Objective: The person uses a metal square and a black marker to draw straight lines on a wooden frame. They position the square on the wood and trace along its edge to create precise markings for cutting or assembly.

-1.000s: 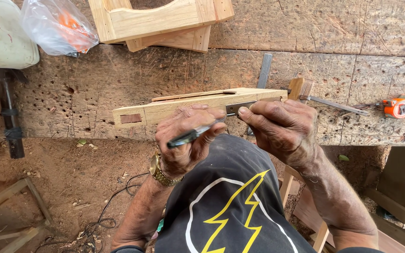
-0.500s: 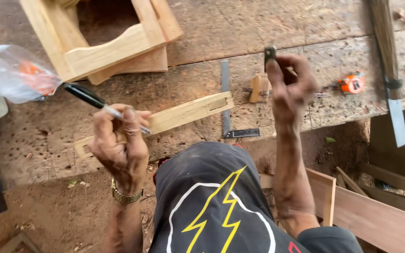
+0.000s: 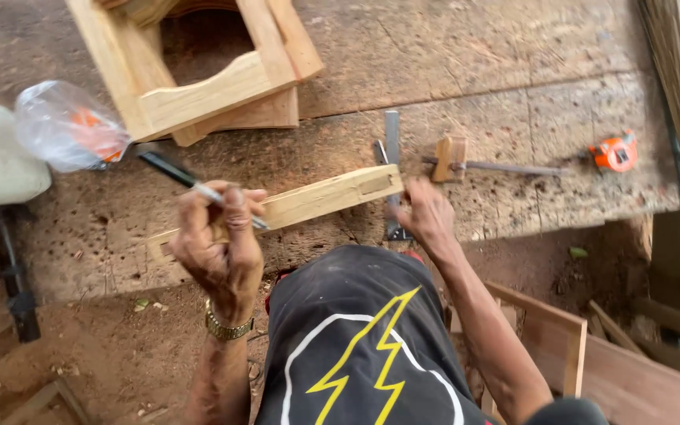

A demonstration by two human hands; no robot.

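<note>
Hands have shifted since half a second ago: right hand [image 3: 426,216] has dropped from the air onto the wooden bar [image 3: 301,203] end, fingers curled against it. Left hand [image 3: 218,244] remains clamped on the chisel [image 3: 190,181] above the bar. Clear plastic bag [image 3: 68,126] with orange contents lies far left.

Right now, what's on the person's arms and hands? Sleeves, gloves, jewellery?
Both arms are bare, no sleeves or gloves in view. The left hand has a gold-coloured metal watch with a link band at the wrist. The right hand and its wrist carry nothing.
</note>
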